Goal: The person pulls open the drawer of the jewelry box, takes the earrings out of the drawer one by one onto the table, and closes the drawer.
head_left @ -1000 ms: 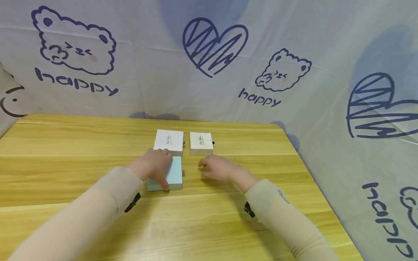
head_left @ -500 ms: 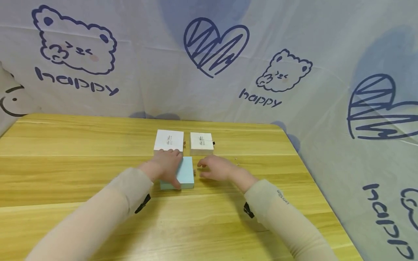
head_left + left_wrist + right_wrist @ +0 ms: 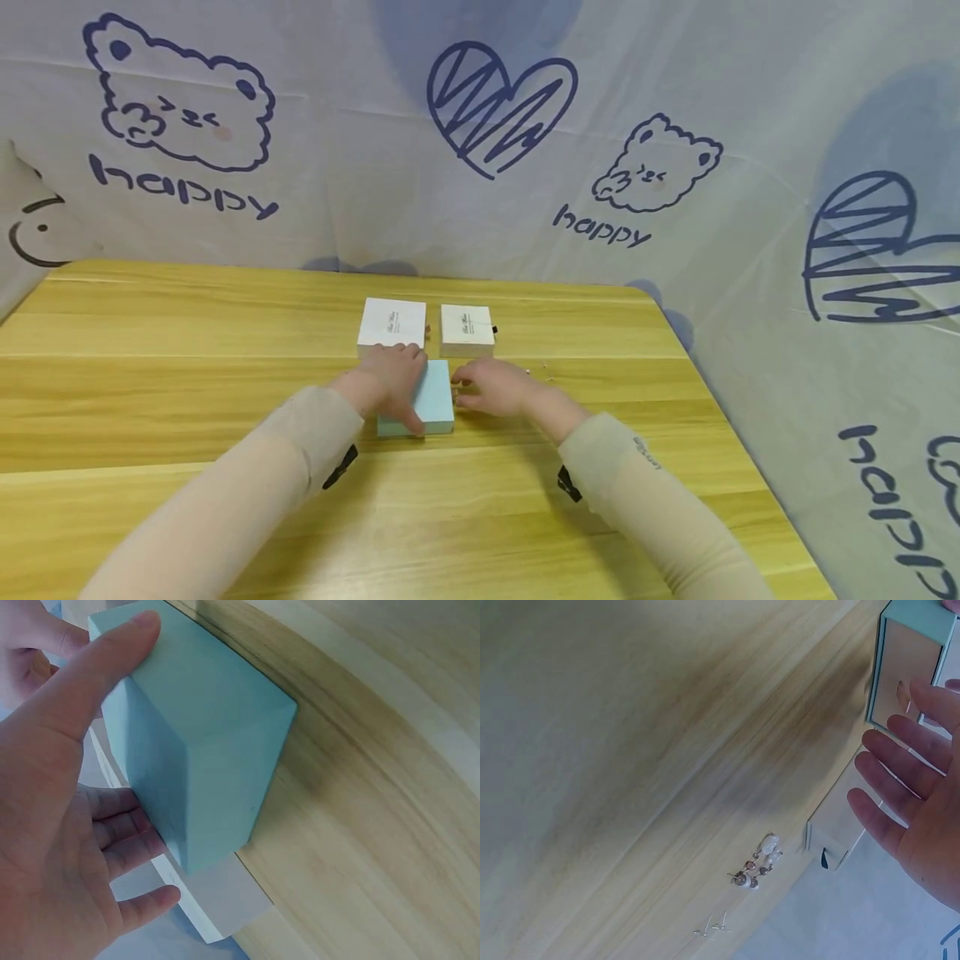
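Note:
My left hand (image 3: 393, 379) grips a light blue box (image 3: 437, 400) on the wooden table, thumb on its near side and fingers over the far side. In the left wrist view the thumb presses one face of the blue box (image 3: 225, 697). At the box's right end, my right hand (image 3: 497, 387) has its fingertips beside a small tab. The right wrist view shows the fingers of my right hand (image 3: 922, 787) spread loosely, with the thumb and index finger by the tab (image 3: 902, 696) on the box's end.
Behind the blue box lie a larger white box (image 3: 393, 321) and a smaller white box (image 3: 467, 325) with a dark tab. A beaded piece of jewellery (image 3: 757, 862) and two small earring-like pieces (image 3: 713, 927) lie on the table. A printed curtain (image 3: 375, 167) hangs behind.
The blue box has moved to the right with my left hand, and its tab now meets my right fingertips. My right hand has barely moved.

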Demonstrator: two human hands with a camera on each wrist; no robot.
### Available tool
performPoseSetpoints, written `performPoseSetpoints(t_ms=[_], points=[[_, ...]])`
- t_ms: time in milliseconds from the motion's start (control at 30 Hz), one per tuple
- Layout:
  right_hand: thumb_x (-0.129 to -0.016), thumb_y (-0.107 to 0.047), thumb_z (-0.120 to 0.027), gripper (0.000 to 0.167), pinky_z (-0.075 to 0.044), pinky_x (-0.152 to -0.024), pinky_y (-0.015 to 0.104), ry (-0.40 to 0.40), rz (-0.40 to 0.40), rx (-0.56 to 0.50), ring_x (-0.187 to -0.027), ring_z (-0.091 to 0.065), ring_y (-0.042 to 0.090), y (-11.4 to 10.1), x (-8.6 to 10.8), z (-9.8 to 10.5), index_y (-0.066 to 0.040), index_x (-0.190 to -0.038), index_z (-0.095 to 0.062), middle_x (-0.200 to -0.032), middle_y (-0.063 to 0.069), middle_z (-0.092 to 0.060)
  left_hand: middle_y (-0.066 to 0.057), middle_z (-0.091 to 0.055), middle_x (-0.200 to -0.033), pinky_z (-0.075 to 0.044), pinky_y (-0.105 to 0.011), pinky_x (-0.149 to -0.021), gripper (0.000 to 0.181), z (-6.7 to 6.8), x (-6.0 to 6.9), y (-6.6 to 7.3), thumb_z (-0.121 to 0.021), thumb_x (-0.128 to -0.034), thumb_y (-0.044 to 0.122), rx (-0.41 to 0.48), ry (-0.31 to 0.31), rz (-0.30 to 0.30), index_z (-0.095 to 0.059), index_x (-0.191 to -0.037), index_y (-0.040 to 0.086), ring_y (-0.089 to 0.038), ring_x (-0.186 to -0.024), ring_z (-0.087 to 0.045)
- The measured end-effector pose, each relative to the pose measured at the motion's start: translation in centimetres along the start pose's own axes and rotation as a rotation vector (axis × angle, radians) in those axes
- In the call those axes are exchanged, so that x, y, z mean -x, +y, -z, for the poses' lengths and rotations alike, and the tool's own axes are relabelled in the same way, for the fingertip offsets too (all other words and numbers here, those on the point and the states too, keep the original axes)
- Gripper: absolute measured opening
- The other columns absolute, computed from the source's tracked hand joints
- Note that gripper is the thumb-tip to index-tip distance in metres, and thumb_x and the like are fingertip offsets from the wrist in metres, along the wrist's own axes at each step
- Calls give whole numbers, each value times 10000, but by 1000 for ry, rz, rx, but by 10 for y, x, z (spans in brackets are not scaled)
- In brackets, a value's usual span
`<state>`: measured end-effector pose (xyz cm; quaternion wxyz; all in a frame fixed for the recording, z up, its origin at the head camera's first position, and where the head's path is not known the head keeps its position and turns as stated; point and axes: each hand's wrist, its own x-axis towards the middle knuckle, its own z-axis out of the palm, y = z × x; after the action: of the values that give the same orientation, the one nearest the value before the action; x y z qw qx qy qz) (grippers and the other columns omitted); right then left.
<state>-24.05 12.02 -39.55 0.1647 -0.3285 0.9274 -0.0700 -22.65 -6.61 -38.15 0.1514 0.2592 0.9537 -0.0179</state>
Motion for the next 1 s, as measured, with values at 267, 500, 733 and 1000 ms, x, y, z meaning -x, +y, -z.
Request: performPoseSetpoints(t_ms=[267, 500, 733, 1000], points=[[-939, -272, -555, 278, -507, -883, 341, 28, -27, 41, -1015, -633, 181, -3, -5, -1, -100, -1131, -658, -1105, 43, -683, -123, -525, -1234, -406, -460, -985, 989, 5, 0, 3, -779, -609, 596, 0, -26, 17, -440, -1308, -16, -268, -1120, -510], [-920, -169, -564, 143, -428, -638, 267, 50, -86, -25, -664, -503, 123, -10, -12, -2, -102, -921, -691, -807, 20, -666, -118, -524, -1222, -412, -455, -967, 966, 5, -1, 2, -785, -610, 585, 19, -37, 25, -445, -1290, -11, -252, -1087, -505], [-908, -103, -560, 289, -294, -517, 200, 62, -151, -99, -522, -360, 94, -14, -17, -3, -119, -623, -516, -550, -37, -405, -118, -516, -1235, -423, -451, -961, 977, 6, -1, 3, -776, -616, 598, -10, -42, 25, -435, -1297, -15, -247, -1082, -507], [-907, -59, -532, 451, -220, -459, 191, 61, -188, -116, -448, -258, 81, -17, -19, -6, -148, -520, -317, -479, -43, -272, -118, -525, -1217, -427, -451, -956, 965, 5, -1, 2, -774, -622, 593, -11, -38, 25, -440, -1290, -17, -244, -1060, -511]])
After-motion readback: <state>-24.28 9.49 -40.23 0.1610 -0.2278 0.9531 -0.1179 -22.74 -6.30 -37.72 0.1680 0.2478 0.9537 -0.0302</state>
